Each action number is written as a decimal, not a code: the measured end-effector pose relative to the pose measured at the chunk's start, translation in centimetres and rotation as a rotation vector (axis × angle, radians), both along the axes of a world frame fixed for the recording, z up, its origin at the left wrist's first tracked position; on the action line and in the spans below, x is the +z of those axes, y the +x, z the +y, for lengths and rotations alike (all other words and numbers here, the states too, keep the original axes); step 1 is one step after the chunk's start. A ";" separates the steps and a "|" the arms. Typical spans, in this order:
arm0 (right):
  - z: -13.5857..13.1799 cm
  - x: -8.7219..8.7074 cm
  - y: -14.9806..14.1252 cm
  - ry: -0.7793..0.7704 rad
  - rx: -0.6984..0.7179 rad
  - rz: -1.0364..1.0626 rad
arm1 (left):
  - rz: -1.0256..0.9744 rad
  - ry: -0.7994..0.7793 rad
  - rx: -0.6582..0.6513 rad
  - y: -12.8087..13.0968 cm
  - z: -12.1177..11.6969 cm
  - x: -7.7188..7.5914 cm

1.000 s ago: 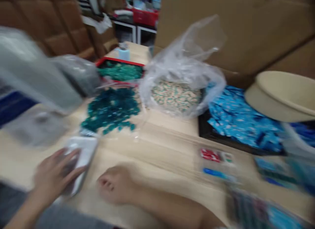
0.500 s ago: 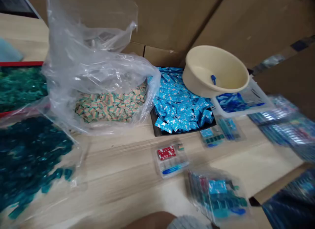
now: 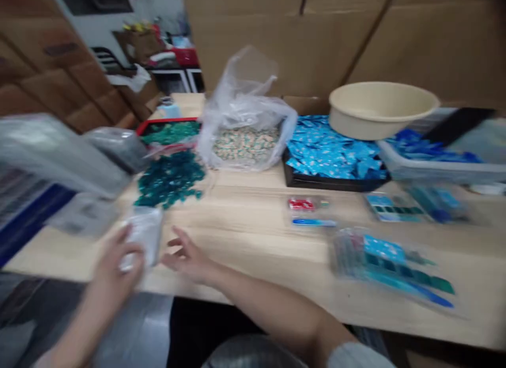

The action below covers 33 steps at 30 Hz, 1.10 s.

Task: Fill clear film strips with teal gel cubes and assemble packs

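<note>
My left hand (image 3: 123, 260) is blurred, its thumb and fingers curled at the near edge of a flat white object (image 3: 148, 231) with a shiny surface; the kind is unclear. My right hand (image 3: 188, 258) hovers just right of it, fingers loosely bent and apart, with nothing in them. Beyond both hands lies a heap of dark teal pieces (image 3: 169, 175). Toward the right rests a clear compartment box (image 3: 312, 214) with a red packet and a blue stick. Nearer stands a row of filled clear boxes (image 3: 389, 265).
An open plastic bag (image 3: 245, 146) holds small pink-and-green pieces. Right of it are a black tray (image 3: 336, 183) of blue packets, a cream basin (image 3: 379, 112) and a translucent bin (image 3: 446, 170) of blue items. A red-rimmed tray (image 3: 169, 131) sits behind. Clear plastic containers (image 3: 55, 152) stand at left.
The view swung right, then back left. Compared with a second ago, my right hand has loosened from a closed fist, and my left hand has curled from lying flat on the white object.
</note>
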State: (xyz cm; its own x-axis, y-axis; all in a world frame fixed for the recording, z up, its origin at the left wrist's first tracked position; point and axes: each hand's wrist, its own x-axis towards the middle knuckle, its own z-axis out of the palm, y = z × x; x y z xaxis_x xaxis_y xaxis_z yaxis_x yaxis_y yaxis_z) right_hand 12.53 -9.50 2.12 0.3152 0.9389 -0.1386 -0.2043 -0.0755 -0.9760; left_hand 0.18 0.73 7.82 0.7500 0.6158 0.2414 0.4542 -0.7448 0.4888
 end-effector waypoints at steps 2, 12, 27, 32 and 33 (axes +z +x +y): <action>-2.7 1.8 0.1 0.045 -0.121 0.204 | 0.003 -0.150 -0.123 1.5 -5.1 1.1; -11.8 -3.5 9.0 -0.308 -0.686 -0.368 | 0.245 0.013 0.337 0.8 3.0 -3.2; -12.7 -6.5 9.3 -0.427 -0.743 -0.693 | 0.283 -0.016 0.289 -1.5 5.5 -5.6; -12.5 -6.2 8.5 -0.432 -0.787 -0.710 | 0.364 0.012 0.303 0.0 4.7 -5.3; -12.5 -6.1 8.4 -0.433 -0.786 -0.710 | 0.386 0.013 0.316 0.6 4.4 -5.4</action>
